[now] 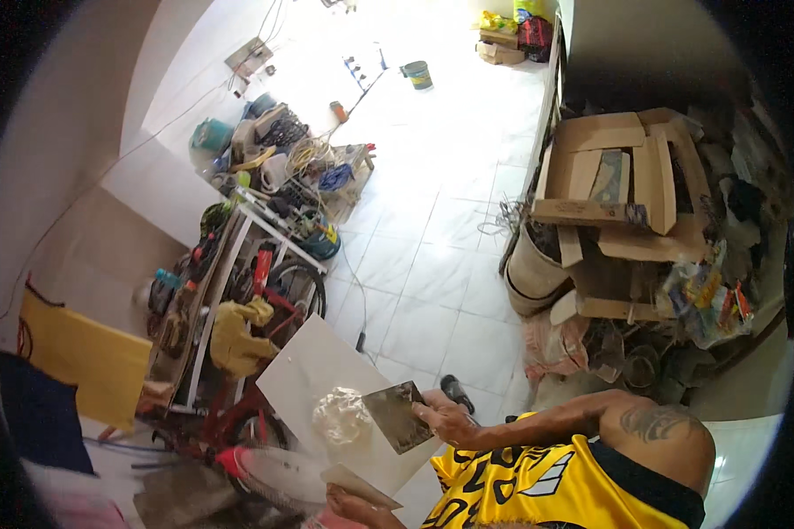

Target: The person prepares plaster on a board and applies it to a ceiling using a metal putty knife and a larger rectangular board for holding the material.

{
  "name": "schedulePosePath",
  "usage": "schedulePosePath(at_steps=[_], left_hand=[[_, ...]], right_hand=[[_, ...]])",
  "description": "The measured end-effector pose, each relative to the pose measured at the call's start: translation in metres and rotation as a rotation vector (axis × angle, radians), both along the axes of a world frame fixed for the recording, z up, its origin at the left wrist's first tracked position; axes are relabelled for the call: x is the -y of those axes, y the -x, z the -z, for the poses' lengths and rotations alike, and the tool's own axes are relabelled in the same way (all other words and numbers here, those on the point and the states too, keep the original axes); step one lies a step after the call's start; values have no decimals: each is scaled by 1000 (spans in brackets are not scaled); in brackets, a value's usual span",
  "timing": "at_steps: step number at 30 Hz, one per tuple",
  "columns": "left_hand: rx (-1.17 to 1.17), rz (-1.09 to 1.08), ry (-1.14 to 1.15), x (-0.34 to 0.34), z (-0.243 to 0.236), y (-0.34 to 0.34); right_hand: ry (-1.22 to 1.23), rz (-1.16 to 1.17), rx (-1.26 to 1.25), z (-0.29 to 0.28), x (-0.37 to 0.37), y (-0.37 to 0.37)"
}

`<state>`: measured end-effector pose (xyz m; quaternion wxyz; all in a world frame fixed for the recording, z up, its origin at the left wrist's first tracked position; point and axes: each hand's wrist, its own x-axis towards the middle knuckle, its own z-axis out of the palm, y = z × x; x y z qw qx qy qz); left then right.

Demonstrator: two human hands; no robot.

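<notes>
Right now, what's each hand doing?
Left hand: closed, holding the white tile by its edge.
Right hand: closed on a trowel.

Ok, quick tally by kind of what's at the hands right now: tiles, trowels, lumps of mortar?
Tiles: 1, the white tile, left hand at its lower edge.
Trowels: 1, the trowel in the right hand.
Lumps of mortar: 1, the mortar lump on the tile.
Total: 3

Left hand (355, 509) cut off below
</notes>
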<state>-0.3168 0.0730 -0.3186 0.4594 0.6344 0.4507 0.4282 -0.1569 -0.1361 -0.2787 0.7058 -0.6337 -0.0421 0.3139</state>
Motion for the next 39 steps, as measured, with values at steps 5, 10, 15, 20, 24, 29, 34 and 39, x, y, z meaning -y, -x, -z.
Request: schedulePosePath(at_steps=[5,10,15,20,24,29,34,39], left_hand=[[-71,-24,-99,3,-10,-27],[-149,48,-92,-1,-21,-68],[89,96,162,26,-42,-108],[10,84,118,31,-42,-104],[74,56,182,34,-35,-81],[-93,-5,28,9,-5,-50],[21,-19,184,15,-16,-35],[5,-42,181,15,-6,-33]], right_hand=[[-82,180,169,26,-8,-15],[-151,238,150,20,3,-47],[-162,310,127,30,14,-59],[-33,302,259,17,22,-60],[-8,275,315,14,20,-46],[48,196,345,23,5,-40],[36,206,309,30,0,-24],[67,204,400,30,11,-25]])
